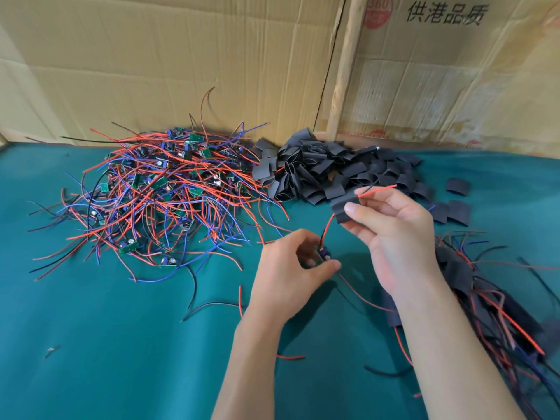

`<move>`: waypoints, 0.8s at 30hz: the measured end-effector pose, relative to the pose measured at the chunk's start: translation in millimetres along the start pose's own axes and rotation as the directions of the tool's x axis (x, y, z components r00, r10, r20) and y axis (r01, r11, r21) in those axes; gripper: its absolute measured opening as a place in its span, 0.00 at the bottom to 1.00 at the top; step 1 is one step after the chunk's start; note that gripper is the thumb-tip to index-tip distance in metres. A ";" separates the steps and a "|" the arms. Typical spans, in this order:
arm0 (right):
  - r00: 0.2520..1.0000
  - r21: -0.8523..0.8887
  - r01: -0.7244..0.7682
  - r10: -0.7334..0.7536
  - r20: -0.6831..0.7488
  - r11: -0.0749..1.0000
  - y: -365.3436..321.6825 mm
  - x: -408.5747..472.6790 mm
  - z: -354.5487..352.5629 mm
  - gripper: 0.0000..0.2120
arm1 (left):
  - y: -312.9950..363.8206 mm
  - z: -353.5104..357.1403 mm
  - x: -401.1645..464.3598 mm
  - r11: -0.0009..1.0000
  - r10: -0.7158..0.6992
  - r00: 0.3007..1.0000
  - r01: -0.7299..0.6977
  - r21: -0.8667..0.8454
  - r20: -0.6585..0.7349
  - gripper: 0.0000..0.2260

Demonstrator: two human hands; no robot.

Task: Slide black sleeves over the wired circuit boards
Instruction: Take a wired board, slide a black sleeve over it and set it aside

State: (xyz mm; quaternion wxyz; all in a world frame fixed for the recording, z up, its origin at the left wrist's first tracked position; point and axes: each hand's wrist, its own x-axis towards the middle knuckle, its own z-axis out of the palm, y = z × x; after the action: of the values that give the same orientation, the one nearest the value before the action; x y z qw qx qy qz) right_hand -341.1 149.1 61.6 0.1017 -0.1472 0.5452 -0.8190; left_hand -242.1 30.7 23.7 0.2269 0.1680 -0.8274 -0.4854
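Two hands are busy here – our left hand (291, 265) pinches a small wired circuit board (324, 254) between thumb and fingers just above the green counter (121, 344), and our right hand (391, 225) grips a black sleeve (344, 207) by thumb and fingertips, up and slightly right of the board. One red wire (377, 190) from the board already runs up through the sleeve and pokes out the far end, so we'd say the threading is started but the board itself is still outside, well short of the sleeve mouth. What could go wrong from here: the other leads look like they hang loose below the board, and if they bunch at the opening the sleeve will likely snag or fold a wire back. The sleeve looks soft and flattened, so squeezing it too hard would close the mouth – then the board corner catches on the rim. Pulling on that thin red wire instead of pushing the board could stress the solder joint. The unsleeved pile of boards (151, 189) sits far left, the spare sleeves (318, 165) behind, and the finished ones (485, 298) lie at right.
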 end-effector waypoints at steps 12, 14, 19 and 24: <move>0.991 -0.190 0.049 -0.023 0.135 0.980 -0.6 4.0 -12.3 0.13 | 2.4 -2.2 1.4 0.918 -0.036 0.982 0.106 -0.382 0.186 0.18; 0.978 -0.221 0.016 0.030 0.206 0.975 -0.5 2.1 -13.9 0.13 | 3.2 -2.8 0.8 0.902 -0.014 0.974 0.111 -0.417 0.227 0.17; 0.948 -0.167 -0.045 0.094 0.303 0.985 -2.7 1.4 -23.6 0.12 | 2.3 -7.9 -1.2 0.844 0.000 0.967 0.138 -0.519 0.256 0.17; 0.942 -0.145 -0.066 0.110 0.318 0.987 -4.9 2.5 -26.2 0.12 | 1.4 -10.6 -1.8 0.777 0.050 0.952 0.154 -0.610 0.303 0.17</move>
State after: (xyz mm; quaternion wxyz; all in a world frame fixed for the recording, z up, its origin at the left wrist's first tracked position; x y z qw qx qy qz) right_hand -352.6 172.7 57.0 0.2167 -0.2618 0.5799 -0.7404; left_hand -235.0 24.6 29.0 0.1268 0.0296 -0.6383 -0.7587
